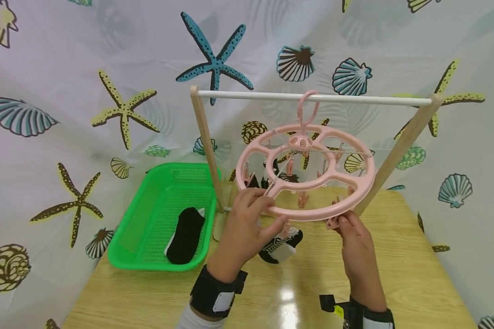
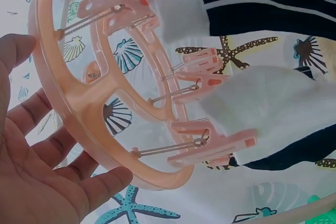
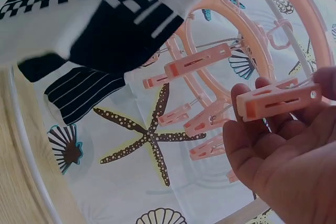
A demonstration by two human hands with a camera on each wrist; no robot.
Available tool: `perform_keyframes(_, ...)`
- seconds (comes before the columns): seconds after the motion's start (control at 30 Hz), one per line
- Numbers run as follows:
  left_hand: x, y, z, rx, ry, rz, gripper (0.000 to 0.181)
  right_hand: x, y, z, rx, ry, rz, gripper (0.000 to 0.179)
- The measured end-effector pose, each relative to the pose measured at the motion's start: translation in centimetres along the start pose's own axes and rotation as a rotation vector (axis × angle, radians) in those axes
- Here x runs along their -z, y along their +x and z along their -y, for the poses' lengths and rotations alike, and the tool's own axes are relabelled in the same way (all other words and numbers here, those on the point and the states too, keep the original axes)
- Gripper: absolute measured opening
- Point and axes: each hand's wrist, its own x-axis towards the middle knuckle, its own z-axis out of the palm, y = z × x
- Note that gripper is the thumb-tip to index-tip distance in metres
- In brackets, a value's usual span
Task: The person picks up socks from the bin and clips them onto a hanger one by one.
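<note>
A round pink clip hanger point(image 1: 312, 214) hangs by its hook point(image 1: 300, 109) from a white bar and tilts toward me. My left hand point(image 1: 247, 224) holds its near left rim, thumb on one side and fingers on the other in the left wrist view. With my right hand point(image 1: 358, 246) I hold a pink clothes peg point(image 3: 278, 100) under the near right rim; nothing shows in its jaws. Black-and-white socks hang from other pegs: a checkered sock point(image 3: 105, 9) near the left hand, a white-topped sock point(image 2: 262, 108), and darker ones farther back.
The white bar point(image 1: 251, 95) spans two wooden posts, the left post point(image 1: 205, 146) beside a green basket point(image 1: 121, 246). Inside the basket lie black-and-white socks point(image 1: 185, 235). A wooden table point(image 1: 411, 274) carries everything; a patterned curtain point(image 1: 148, 55) stands behind.
</note>
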Motion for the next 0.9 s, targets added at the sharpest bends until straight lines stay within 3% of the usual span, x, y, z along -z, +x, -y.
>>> perform_keyframes(0.2,0.4,0.2,0.4,-0.02,-0.006,0.024,0.026,-0.2,-0.4,0.0,-0.076,0.008,-0.046,0.023)
perform_keyframes(0.43,1.2,0.5,0.5,-0.01,0.001,0.093,0.024,-0.3,-0.7,0.0,-0.064,0.084,-0.064,0.018)
perform_keyframes(0.63,1.6,0.7,0.4,-0.015,0.023,0.142,0.022,-0.1,-0.7,0.1,-0.096,0.06,-0.065,0.018)
perform_keyframes(0.9,1.9,1.1,1.2,-0.089,0.046,0.161,0.024,-0.4,-0.9,0.0,-0.1,0.031,-0.069,0.017)
